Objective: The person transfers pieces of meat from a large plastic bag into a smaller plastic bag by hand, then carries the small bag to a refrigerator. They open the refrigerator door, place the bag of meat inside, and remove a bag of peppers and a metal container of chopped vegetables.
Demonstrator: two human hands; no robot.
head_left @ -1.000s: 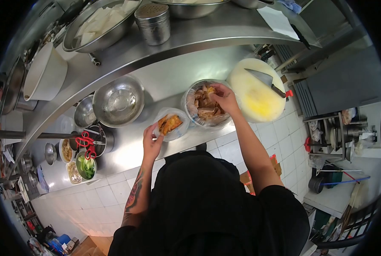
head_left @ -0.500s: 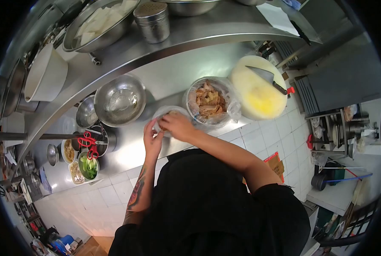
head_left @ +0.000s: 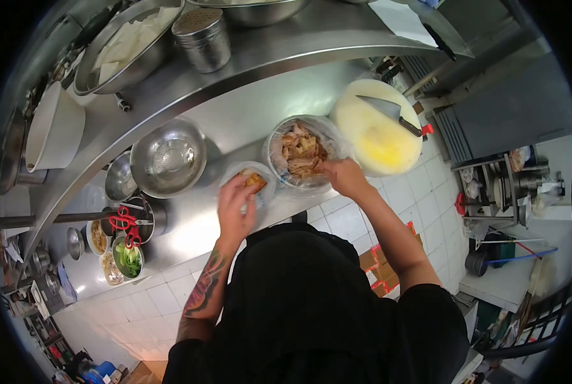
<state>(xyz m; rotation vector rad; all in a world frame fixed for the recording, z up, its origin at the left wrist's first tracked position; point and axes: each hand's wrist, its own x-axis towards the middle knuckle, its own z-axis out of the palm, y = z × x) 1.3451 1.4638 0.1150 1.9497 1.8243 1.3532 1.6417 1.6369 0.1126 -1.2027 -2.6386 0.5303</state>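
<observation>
The tiled floor (head_left: 347, 224) shows below the long steel counter (head_left: 193, 224), with a cardboard box (head_left: 379, 265) down to the person's right. A raised steel shelf (head_left: 270, 48) curves over the far side of the counter, so both hands are working in the strip nearer the body. The round chopping board (head_left: 353, 144) takes up the right end, a cleaver (head_left: 382, 107) lying flat across its far part. Just beside the board, the container (head_left: 267, 153) lined with a clear bag holds the chopped meat (head_left: 302, 150). A wide steel bowl (head_left: 169, 169) sits well to the left, and bare steel shows between it and the small clear bag (head_left: 265, 197), which lies near the counter's front edge with browned pieces (head_left: 254, 181) inside. Red-handled scissors (head_left: 124, 221) rest farther left, among the small tubs. The right hand (head_left: 345, 178) reaches over the container's near right rim, fingers drawn close together at the meat; I can't tell whether they pinch a piece. The left hand (head_left: 236, 208) has its fingers slightly parted over the small bag's left side, their grip unclear from here
</observation>
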